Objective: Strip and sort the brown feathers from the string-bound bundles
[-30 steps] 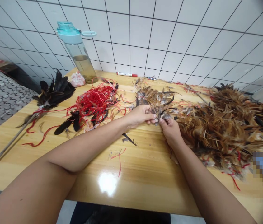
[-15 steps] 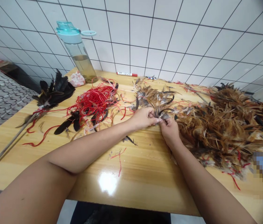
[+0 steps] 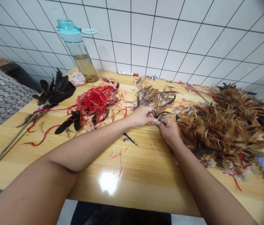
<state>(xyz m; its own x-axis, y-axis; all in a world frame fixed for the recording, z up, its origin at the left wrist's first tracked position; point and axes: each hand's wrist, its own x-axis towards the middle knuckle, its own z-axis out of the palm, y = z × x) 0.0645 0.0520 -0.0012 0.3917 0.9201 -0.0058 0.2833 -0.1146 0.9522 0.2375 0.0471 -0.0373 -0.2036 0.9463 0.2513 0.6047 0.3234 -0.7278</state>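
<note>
My left hand (image 3: 143, 116) and my right hand (image 3: 168, 127) meet over the table, their fingertips pinched together. Between them is a small bunch of dark and brown feathers (image 3: 158, 113), its tips pointing away from me. The quill ends are hidden by my fingers. Just beyond lies a loose heap of brown feathers (image 3: 154, 95). To the right of my right hand spreads a big pile of brown feathers (image 3: 218, 128) with bits of red string in it. A tangle of red string (image 3: 96, 100) lies to the left, with black feathers (image 3: 69, 123) beside it.
A stick with black feathers (image 3: 55, 89) tied on lies at the left. Behind stand a water bottle (image 3: 81, 53) and a crumpled pinkish-white wad (image 3: 77, 78). A red-and-white marker (image 3: 127, 73) lies by the tiled wall (image 3: 143, 28). Red string scraps (image 3: 120, 157) lie on the wooden table (image 3: 141, 181).
Both hands have shifted slightly left and stay pinched together at the feathers. The other things on the table look the same.
</note>
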